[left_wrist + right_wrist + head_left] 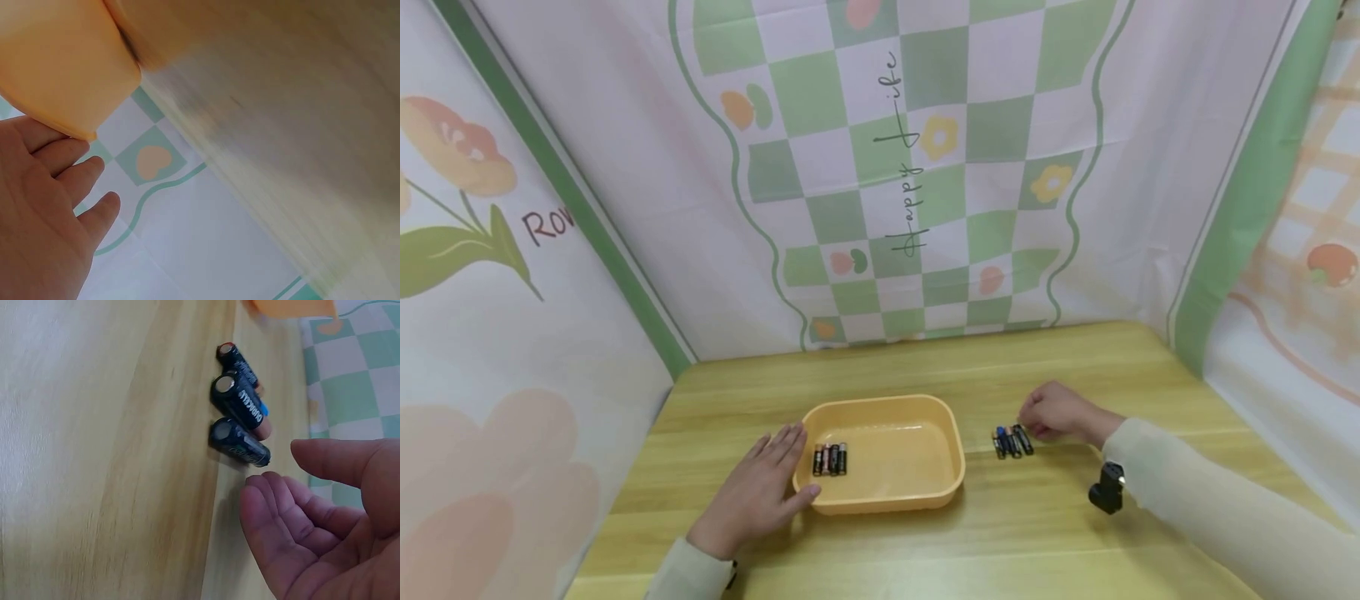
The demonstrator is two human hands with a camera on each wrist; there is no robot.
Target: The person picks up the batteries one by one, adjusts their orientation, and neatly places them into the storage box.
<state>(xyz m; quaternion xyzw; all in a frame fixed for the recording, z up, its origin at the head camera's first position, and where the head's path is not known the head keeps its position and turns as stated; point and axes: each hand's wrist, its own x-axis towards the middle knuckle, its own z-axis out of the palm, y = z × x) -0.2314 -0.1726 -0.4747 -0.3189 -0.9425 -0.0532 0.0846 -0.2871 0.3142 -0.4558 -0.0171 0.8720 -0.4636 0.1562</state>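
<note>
A yellow-orange tray (pixel 902 502) stands on the table, with several batteries (pixel 830 460) side by side at its left end. The left hand (pixel 760 487) rests against the tray's left rim with its fingers extended; in the left wrist view the fingertips of that hand (pixel 50 194) touch the tray wall (pixel 69 69). To the right of the tray lies a group of batteries (pixel 1012 442), dark with copper and blue parts. Beside them is the right hand (pixel 1060 412). In the right wrist view, the right hand (pixel 331 519) has nothing between thumb and fingers, close to the nearest battery (pixel 240 442).
The wooden table (pixel 1000 533) reaches back to a hanging cloth (pixel 925 167) with green checks. Patterned cloths also hang at the left and right. A black device (pixel 1107 489) is at the right wrist.
</note>
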